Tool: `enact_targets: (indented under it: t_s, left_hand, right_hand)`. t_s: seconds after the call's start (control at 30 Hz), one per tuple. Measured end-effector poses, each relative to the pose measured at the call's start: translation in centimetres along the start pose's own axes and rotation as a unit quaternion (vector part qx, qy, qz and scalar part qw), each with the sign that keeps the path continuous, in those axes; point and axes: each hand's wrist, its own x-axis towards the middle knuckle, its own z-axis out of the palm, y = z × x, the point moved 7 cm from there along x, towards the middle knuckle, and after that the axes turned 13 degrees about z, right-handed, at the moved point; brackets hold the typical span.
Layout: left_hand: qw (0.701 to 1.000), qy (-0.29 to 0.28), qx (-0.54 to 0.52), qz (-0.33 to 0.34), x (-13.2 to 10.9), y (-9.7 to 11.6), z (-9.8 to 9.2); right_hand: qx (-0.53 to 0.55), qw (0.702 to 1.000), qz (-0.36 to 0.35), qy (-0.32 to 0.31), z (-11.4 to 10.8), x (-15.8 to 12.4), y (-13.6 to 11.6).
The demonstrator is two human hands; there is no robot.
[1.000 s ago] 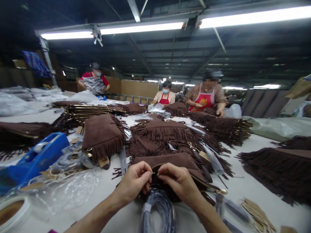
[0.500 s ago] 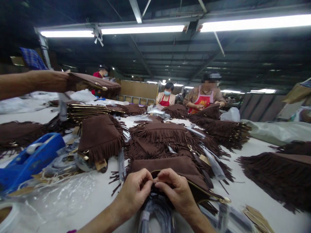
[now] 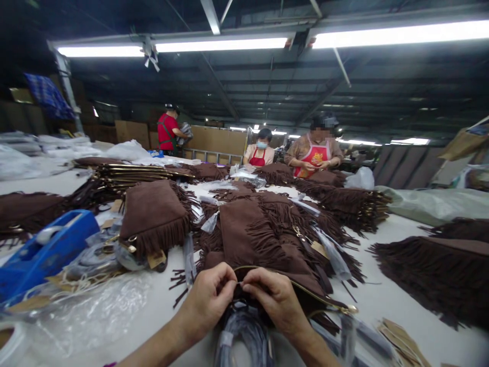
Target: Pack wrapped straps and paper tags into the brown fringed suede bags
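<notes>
Just in front of me lies a brown fringed bag (image 3: 216,259), its gold zipper (image 3: 314,291) open towards me. My left hand (image 3: 211,295) and my right hand (image 3: 275,295) meet over the opening, thumbs and forefingers pinched. Something small and thin runs between the fingertips, too fine to name. Below the hands, at the bag's near side, is a plastic-wrapped dark coil (image 3: 244,334). Another brown fringed bag (image 3: 239,229) lies across the pile just beyond, partly overlapping the one I work at.
A blue tape dispenser (image 3: 49,250), clear plastic (image 3: 99,311) and another fringed bag (image 3: 148,211) are on the left. Fringed bags (image 3: 431,270) and paper tags (image 3: 407,341) lie on the right. Across the table are co-workers, including one in a red apron (image 3: 319,155).
A co-worker's arm holding a bag at the left is gone, and a fringed bag now lies on the pile before me. My hands stay pinched, fingertips slightly further apart.
</notes>
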Motion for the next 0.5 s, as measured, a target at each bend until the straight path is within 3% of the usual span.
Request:
enact_targets:
  t_s: [0.1,0.3,0.5]
  left_hand:
    - [1.0,-0.006,-0.005,-0.001,0.0,0.0,0.1]
    - [1.0,-0.023,0.02,-0.001,-0.1,0.1,0.2]
    - [0.998,-0.035,0.044,0.007,-0.2,0.4,0.3]
  right_hand:
    - [0.012,1.0,-0.001,0.0,0.1,0.0,0.1]
    - [0.044,0.995,0.081,-0.041,0.8,-0.3,1.6]
    - [0.032,0.998,0.045,-0.039,0.8,-0.3,1.1]
